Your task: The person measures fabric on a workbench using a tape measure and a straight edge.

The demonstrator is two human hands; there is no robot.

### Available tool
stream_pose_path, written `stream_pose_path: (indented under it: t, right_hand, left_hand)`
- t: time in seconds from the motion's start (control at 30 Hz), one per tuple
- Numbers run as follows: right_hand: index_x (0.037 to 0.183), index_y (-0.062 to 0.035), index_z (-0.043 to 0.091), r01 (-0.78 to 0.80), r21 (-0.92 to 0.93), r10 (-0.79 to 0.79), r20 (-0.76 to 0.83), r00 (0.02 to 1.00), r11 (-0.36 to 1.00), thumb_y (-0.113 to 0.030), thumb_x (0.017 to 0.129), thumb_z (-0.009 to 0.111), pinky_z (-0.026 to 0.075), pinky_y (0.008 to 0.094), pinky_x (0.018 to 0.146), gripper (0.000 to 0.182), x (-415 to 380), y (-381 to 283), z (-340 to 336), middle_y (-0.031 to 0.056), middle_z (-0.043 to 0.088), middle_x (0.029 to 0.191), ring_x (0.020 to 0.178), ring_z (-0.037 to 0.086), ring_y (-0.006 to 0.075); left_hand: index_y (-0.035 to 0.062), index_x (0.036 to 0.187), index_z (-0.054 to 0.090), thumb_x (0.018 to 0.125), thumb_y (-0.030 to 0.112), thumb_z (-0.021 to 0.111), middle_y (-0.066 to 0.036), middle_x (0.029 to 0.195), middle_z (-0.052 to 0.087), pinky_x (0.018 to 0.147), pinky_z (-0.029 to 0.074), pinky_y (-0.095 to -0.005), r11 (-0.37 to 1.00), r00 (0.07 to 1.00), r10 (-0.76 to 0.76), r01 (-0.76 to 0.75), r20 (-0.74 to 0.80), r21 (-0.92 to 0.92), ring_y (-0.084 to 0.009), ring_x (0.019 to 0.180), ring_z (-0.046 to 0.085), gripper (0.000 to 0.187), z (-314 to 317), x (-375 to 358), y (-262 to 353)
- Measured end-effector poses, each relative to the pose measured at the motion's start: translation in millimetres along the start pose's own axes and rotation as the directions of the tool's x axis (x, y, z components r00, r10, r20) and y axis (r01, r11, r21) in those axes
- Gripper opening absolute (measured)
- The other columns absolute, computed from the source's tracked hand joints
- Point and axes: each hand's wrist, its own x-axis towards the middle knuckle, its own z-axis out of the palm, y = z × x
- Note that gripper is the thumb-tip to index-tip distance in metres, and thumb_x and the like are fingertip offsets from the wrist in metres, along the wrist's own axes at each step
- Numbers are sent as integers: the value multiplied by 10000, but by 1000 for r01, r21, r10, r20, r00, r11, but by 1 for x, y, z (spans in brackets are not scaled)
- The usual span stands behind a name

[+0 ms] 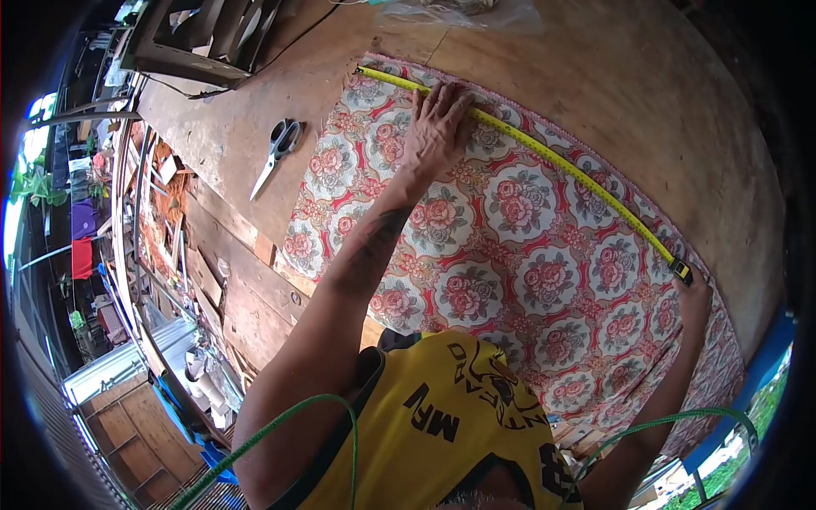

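Note:
A floral fabric [518,200] in red, white and grey lies spread on the wooden table. Along its far edge runs the yellow blade of a tape measure [561,160], drawn out from the fabric's upper left corner toward the right. My left hand [439,123] rests on the cloth near that corner, its fingers stretched out over the blade. At the other end, my right hand [695,299] is closed around the tape measure's dark case [681,271]. Scissors [278,153] with dark handles lie to the left of the fabric, apart from both hands.
The wooden tabletop [680,102] extends beyond the fabric. A dark open-framed object [200,42] stands at the upper left, with a cord beside it. Clear plastic [467,13] lies at the top. Wood scraps and clutter [174,187] fill the left side.

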Motion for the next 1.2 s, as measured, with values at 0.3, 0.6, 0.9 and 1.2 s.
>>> stream_pose_path:
  t: [0.3, 0.6, 0.9, 1.2]
  right_hand:
    - [1256, -82, 639, 122, -135, -125, -20, 992, 983, -204, 860, 699, 525, 420, 829, 418, 14, 27, 11, 212, 692, 1081, 987, 679, 370]
    - [973, -38, 746, -124, 352, 98, 92, 991, 928, -315, 923, 701, 461, 278, 571, 285, -79, -64, 14, 44, 680, 741, 628, 579, 106]
    - [1259, 78, 574, -528, 849, -37, 527, 849, -9, -7, 942, 596, 573, 352, 966, 329, -109, -105, 75, 155, 653, 1110, 1028, 669, 222]
    - [1192, 105, 596, -250, 960, 109, 265, 958, -129, 16, 963, 576, 618, 359, 895, 247, -78, -131, 107, 125, 622, 1099, 959, 667, 188]
  left_hand:
    - [107, 1310, 584, 919, 267, 598, -161, 1397, 518, 1134, 269, -591, 990, 991, 135, -134, -19, 51, -375, 1348, 431, 423, 5, 0, -9]
    - [47, 1286, 614, 951, 188, 541, -173, 1306, 587, 1004, 380, -530, 979, 980, 198, -197, -22, 59, -392, 1208, 528, 370, 1, 11, 10]
    - [25, 1278, 634, 947, 133, 539, -204, 1309, 595, 1068, 354, -517, 979, 977, 203, -201, -58, 43, -412, 1230, 534, 361, 11, 8, 3]
    - [25, 1298, 625, 957, 132, 523, -221, 1324, 590, 1075, 357, -517, 970, 971, 236, -233, -49, 65, -423, 1246, 528, 372, 14, 7, -3]
